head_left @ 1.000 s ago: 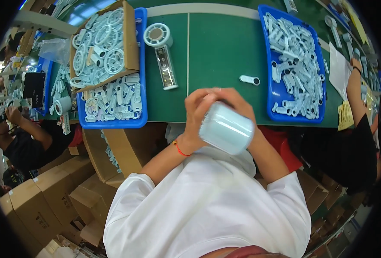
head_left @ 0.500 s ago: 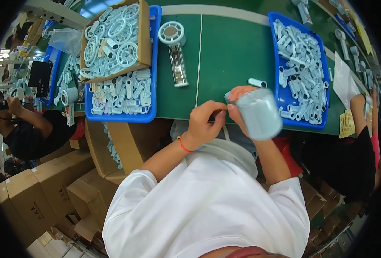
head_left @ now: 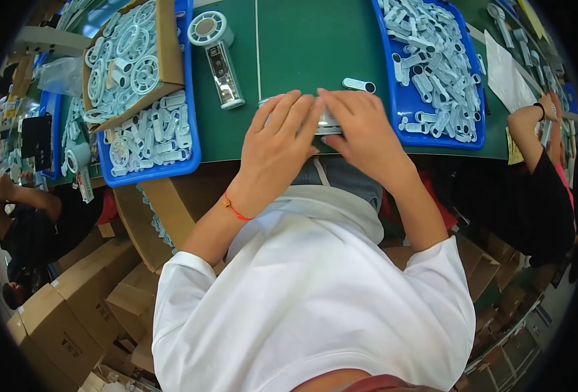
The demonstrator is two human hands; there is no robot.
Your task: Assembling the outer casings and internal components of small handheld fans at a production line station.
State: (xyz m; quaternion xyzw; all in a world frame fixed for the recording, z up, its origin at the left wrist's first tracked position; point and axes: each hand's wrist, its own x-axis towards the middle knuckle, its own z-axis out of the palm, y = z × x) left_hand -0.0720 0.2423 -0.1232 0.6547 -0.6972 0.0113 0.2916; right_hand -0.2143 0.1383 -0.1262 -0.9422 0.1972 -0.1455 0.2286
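Observation:
My left hand (head_left: pixel 276 144) and my right hand (head_left: pixel 365 136) meet at the near table edge, over a pale-blue and clear plastic fan part (head_left: pixel 329 124). Only a strip of it shows between them; my fingers hide the rest. Both sets of fingers bend over its top, the right thumb at its near side. A small pale-blue oval piece (head_left: pixel 359 85) with a dark round end lies just beyond my right hand. Farther left on the table rests a handheld fan (head_left: pixel 224 75) with a round head and a see-through handle.
On the left, a blue tray (head_left: pixel 193 147) of small pale-blue parts carries a cardboard box (head_left: pixel 169 49) of round fan grilles. Another blue tray (head_left: pixel 392 124) of oval parts stands right. People work on both sides; cardboard cartons (head_left: pixel 60 326) stack at lower left.
The pale-blue piece that my right hand held up has come down to the table edge, and both hands now cover it. The view has shifted, so the trays appear farther left and higher.

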